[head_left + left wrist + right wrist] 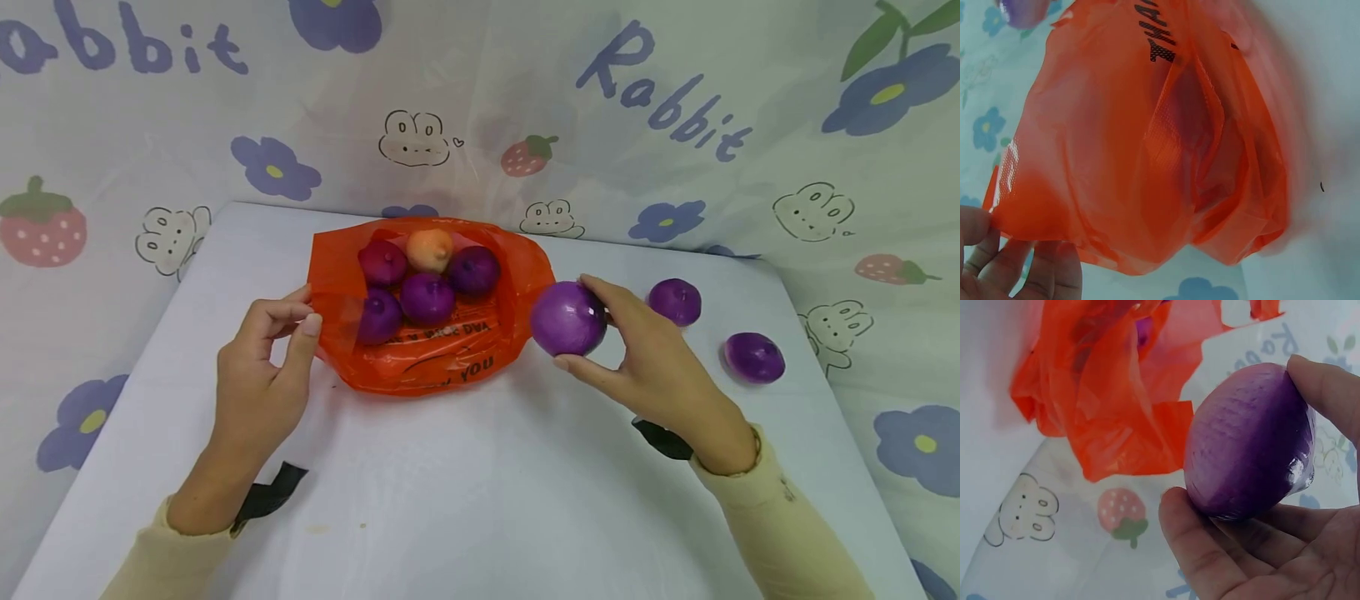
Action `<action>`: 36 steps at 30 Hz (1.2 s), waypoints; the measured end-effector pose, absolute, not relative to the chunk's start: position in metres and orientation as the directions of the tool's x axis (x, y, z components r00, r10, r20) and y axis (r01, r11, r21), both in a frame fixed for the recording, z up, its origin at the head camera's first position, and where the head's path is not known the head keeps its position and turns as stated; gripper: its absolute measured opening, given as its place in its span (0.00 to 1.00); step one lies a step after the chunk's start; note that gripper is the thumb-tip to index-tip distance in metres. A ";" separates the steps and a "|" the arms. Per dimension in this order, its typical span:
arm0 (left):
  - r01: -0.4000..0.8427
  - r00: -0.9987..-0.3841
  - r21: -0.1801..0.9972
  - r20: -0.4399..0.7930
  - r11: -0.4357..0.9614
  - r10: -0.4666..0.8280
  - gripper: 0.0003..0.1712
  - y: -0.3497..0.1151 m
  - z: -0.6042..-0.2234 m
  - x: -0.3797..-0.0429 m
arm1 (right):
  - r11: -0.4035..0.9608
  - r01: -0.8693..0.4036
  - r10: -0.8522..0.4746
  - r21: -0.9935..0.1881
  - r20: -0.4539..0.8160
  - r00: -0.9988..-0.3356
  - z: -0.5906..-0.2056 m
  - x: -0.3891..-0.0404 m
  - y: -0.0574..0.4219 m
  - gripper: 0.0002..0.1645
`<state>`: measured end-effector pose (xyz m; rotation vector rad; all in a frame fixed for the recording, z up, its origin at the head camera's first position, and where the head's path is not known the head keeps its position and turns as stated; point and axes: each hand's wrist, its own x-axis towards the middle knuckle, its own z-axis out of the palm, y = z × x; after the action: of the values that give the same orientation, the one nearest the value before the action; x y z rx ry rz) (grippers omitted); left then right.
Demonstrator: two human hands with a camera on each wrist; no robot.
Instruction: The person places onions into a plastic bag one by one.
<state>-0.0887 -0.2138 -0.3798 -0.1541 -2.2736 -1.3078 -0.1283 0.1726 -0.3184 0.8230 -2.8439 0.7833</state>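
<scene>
Biggest thing by far is the white printed cloth (pixel 480 75), which goes up behind the orange bag (pixel 375 367) and round both sides of it, all "Rabbit" lettering, bunny faces, strawberries and bluish flowers. Then there's the white table (pixel 480 483) under the bag, with most of its bare top in front of it.

The bag itself is thin crinkly plastic with its mouth gaping wide, and you can make out "DAY" and "YOU" in black on it. Two beige sleeves (pixel 783 525) come in, one front-left of the bag, one front-right. The left hand (pixel 262 362) is at the bag's left edge, thumb and fingers pinching the plastic. The right hand (pixel 663 367) is just right of the bag, clamped on a shiny purple onion (pixel 567 318) between thumb and fingers. That onion is by the bag's right edge, outside the mouth; can't tell if it's touching the plastic.

Smaller stuff: in the bag sit three purple onions (pixel 427 298), plus a redder one (pixel 382 262) at back left and a yellow-orange one (pixel 430 250) at the back. Two loose onions (pixel 754 358) lie well off to the bag's right.
</scene>
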 end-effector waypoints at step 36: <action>0.365 -0.851 0.763 0.506 0.533 -0.142 0.10 -0.213 -0.381 -0.087 | 0.564 -0.647 -0.656 -0.513 0.197 -0.728 -0.334 -0.160 0.083 0.52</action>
<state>-0.0869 -0.2130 -0.3812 -0.1803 -2.2543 -1.2932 -0.1595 0.0831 -0.3344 1.1634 -2.7923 0.9055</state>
